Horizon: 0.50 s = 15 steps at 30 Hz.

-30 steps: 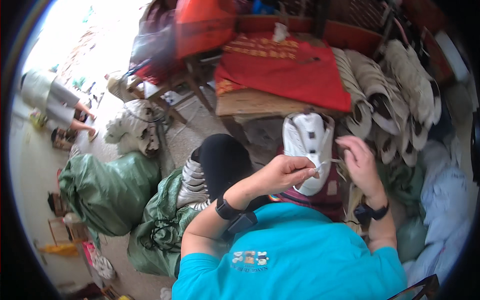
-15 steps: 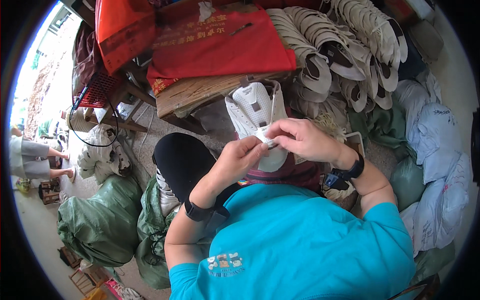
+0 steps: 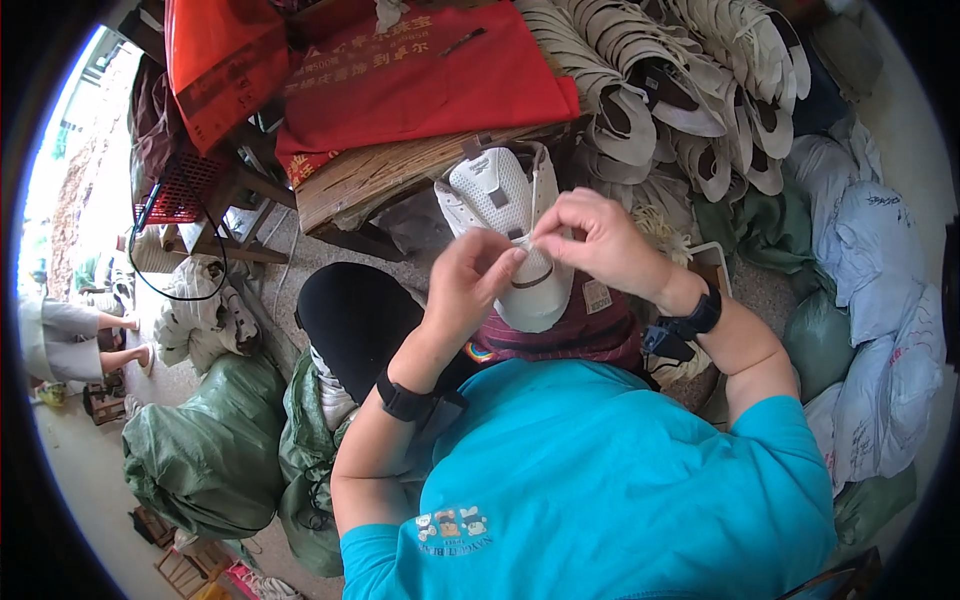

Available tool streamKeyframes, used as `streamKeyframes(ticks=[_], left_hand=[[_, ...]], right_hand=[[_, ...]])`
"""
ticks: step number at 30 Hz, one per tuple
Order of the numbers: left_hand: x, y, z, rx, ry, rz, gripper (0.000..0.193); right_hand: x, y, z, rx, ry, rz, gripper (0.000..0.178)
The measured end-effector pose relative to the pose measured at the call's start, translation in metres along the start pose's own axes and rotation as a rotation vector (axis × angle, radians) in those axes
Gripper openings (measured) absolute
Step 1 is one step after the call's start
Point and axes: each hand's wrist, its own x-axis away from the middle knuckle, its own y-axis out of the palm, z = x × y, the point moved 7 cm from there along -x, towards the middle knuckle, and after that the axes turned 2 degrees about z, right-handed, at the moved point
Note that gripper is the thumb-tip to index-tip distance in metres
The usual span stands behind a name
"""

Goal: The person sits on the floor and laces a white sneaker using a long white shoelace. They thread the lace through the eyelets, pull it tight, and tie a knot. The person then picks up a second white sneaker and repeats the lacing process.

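A white shoe upper with a perforated tongue lies in my lap, its toe toward me. My left hand is closed in a pinch over the left side of its throat. Opposite it, my right hand pinches with thumb and forefinger just above the upper. Between the fingertips shows a short bit of thin white shoelace, mostly hidden by the fingers. The upper's tongue stands up beyond my hands, toward the bench.
A wooden bench with a red cloth bag stands ahead. Stacked pale shoe uppers fill the far right, above cream laces. White sacks line the right side; green sacks lie left. Another person's legs show far left.
My hands have drawn slightly apart, the right one lifting up and away from the upper. More of the upper's toe is uncovered. The whole view has shifted a little.
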Motion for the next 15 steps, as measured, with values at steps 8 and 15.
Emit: streamKeyframes(ticks=[8, 15], left_hand=[[-0.004, -0.006, 0.006, -0.251, 0.229, 0.119, 0.025], [-0.003, -0.005, 0.013, -0.291, 0.227, 0.095, 0.029]], right_hand=[[-0.003, -0.004, 0.002, 0.155, 0.058, 0.089, 0.007], [-0.003, -0.001, 0.003, 0.189, 0.114, 0.128, 0.011]])
